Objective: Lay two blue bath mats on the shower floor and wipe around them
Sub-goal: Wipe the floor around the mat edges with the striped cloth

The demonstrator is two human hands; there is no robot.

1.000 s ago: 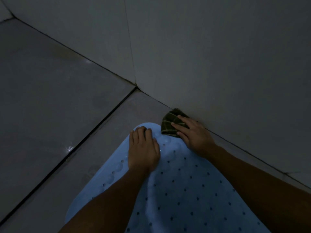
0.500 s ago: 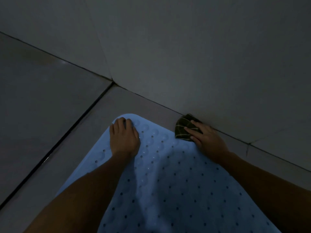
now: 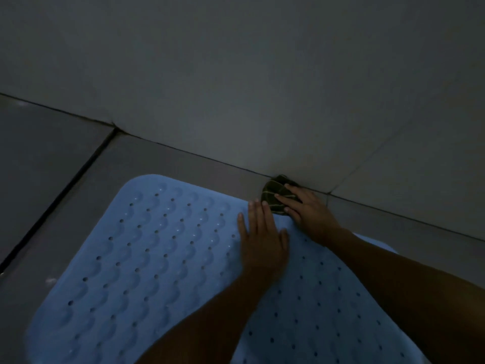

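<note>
**Cloth at the wall joint, mat flat on the floor**

Your left hand (image 3: pixel 262 241) lies flat on the pale blue perforated rubber bath mat (image 3: pixel 157 258), fingers straight, holding nothing. Your right hand (image 3: pixel 311 215) presses a bunched dark green cloth with thin light stripes (image 3: pixel 274 193) (fingers laid across it, not curled round) onto the grey tiled floor (image 3: pixel 65 185), against the grey wall (image 3: pixel 262 74), just beyond the mat's far edge.

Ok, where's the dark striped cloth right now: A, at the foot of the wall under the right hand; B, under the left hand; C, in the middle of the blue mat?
A: the right hand presses the cloth down at the foot of the wall, just beyond the mat.
</note>
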